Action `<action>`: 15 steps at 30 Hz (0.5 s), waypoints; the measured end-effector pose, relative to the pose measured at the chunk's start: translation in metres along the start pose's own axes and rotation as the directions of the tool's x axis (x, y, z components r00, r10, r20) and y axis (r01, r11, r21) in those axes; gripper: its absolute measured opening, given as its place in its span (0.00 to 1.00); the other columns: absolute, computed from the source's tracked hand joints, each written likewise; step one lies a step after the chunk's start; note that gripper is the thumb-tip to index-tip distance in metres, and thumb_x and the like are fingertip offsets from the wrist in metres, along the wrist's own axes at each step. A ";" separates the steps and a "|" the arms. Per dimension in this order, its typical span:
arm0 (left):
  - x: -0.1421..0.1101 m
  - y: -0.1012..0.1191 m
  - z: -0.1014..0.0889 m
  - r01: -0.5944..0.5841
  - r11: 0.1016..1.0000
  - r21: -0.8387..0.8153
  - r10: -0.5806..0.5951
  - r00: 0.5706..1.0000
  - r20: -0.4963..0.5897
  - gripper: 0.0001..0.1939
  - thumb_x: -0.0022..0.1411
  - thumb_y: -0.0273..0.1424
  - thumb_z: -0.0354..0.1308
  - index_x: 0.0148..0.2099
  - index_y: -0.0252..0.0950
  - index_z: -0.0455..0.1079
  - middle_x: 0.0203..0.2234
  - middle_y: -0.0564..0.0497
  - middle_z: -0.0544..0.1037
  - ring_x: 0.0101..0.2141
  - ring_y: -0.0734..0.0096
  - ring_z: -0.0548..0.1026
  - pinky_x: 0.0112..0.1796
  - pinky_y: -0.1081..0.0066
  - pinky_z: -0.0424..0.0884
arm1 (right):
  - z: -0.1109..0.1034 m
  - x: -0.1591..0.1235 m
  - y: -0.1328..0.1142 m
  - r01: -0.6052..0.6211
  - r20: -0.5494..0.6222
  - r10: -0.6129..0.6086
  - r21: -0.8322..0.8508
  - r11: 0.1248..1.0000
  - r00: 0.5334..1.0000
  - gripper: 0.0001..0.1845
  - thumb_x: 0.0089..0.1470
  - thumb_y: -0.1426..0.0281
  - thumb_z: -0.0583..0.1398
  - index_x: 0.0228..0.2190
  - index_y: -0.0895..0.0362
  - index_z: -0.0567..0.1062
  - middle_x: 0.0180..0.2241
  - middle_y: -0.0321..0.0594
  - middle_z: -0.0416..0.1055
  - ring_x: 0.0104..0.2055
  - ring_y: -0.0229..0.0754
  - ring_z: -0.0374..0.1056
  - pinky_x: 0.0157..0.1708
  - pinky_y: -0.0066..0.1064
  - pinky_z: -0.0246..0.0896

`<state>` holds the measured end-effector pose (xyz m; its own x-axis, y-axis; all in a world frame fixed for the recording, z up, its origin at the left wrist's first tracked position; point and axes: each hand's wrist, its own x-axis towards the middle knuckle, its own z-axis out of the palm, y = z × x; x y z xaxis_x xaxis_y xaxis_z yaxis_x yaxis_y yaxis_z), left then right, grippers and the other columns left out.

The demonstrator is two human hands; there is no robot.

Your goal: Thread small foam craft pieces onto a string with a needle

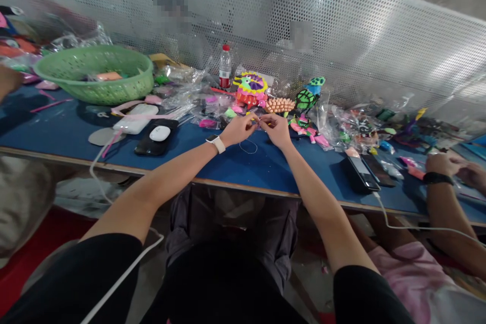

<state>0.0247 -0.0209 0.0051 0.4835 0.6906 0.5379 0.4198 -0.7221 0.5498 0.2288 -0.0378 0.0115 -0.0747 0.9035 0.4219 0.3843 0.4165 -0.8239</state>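
My left hand [239, 129] and my right hand [277, 130] meet above the blue table, thumb and fingers of each pinched together. Between the fingertips is something too small to make out. A thin white thread [248, 152] curves in a loop just below my left hand; whether its ends reach the fingers is unclear. Right behind the hands stand a yellow, purple and pink foam figure [251, 86], a tan spiky piece [280, 106] and a green and black figure [306, 99]. Pink and green scraps [304, 124] lie close to my right hand.
A green basket [94, 92], a white power bank [136, 119] and a black phone [142, 147] are on the left. A red-capped bottle [225, 68] stands at the back by the perforated metal panel [243, 15]. A black device [359, 172] and a co-worker's hands [442, 164] are at right.
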 end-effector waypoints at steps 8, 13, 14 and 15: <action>-0.001 -0.001 0.003 -0.047 0.996 0.072 0.046 0.999 0.019 0.05 0.75 0.29 0.58 0.48 0.39 0.75 0.23 0.53 0.81 0.25 0.64 0.78 0.34 0.67 0.67 | 0.004 -0.001 -0.002 0.021 -0.025 -0.025 -0.142 0.990 0.999 0.02 0.58 0.68 0.64 0.34 0.52 0.78 0.36 0.40 0.84 0.38 0.45 0.81 0.42 0.38 0.78; -0.001 0.001 0.004 -0.060 0.998 0.031 0.058 0.997 0.042 0.05 0.74 0.26 0.57 0.43 0.38 0.73 0.21 0.54 0.80 0.24 0.67 0.78 0.35 0.70 0.68 | 0.008 -0.001 0.001 0.098 -0.083 -0.105 -0.083 0.992 0.991 0.03 0.52 0.71 0.64 0.31 0.51 0.76 0.31 0.37 0.82 0.33 0.44 0.78 0.38 0.37 0.76; 0.000 0.002 0.004 -0.052 0.999 0.008 0.051 0.997 0.052 0.06 0.74 0.25 0.56 0.42 0.38 0.72 0.21 0.55 0.80 0.23 0.68 0.78 0.34 0.70 0.69 | 0.009 -0.001 0.001 0.108 -0.092 -0.115 -0.077 0.991 0.989 0.04 0.51 0.72 0.64 0.31 0.51 0.76 0.30 0.36 0.81 0.33 0.44 0.77 0.38 0.36 0.75; 0.000 0.004 0.005 -0.040 0.999 -0.019 0.041 0.997 0.064 0.06 0.73 0.24 0.56 0.41 0.38 0.71 0.20 0.55 0.79 0.22 0.69 0.77 0.34 0.71 0.69 | 0.010 -0.002 0.001 0.116 -0.101 -0.123 -0.074 0.990 0.987 0.04 0.51 0.72 0.64 0.30 0.51 0.76 0.30 0.36 0.80 0.32 0.44 0.77 0.37 0.36 0.75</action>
<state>0.0298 -0.0239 0.0040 0.5482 0.6563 0.5184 0.3858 -0.7484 0.5396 0.2205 -0.0378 0.0064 -0.0283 0.8305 0.5563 0.4396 0.5102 -0.7392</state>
